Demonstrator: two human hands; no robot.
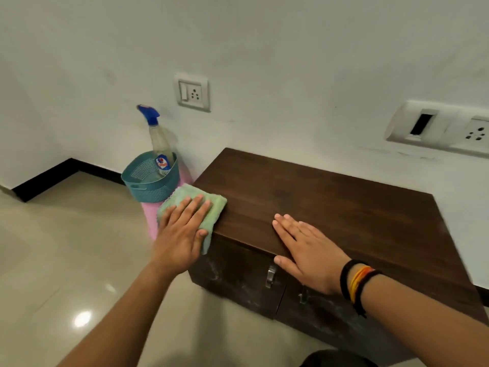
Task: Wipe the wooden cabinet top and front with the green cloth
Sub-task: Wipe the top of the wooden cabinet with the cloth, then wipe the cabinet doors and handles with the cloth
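My right hand (309, 254) lies flat and spread on the near edge of the wooden cabinet (344, 207), holding nothing; I judge it is there to brace me and steady the box while the other hand works. Just under its thumb, on the cabinet front, hang two metal handles (270, 276), and the door panels around them look dusty and smeared, so the front seems not yet wiped. My left hand (182, 229) is out beyond and to the left, fingers (197, 206) spread wide and pressed down on the folded green cloth (209, 205), thumb hooked over the fold that drapes off the cabinet's left corner. The flat palm keeps the whole pad in contact with the wood, which suits a broad stroke across the top. Ahead of my right fingertips the dark top is bare, with a grain and a dull sheen. Past the cloth, just left of the cabinet, a blue plastic basket (149, 181) stands on something pink, with a spray bottle (158, 144) propped inside, near for a refill. Under it all runs a glossy beige tiled floor (66, 260); farther off is a pale wall with a switch-and-socket plate (193, 92) and another socket panel (444, 129) to the far right.
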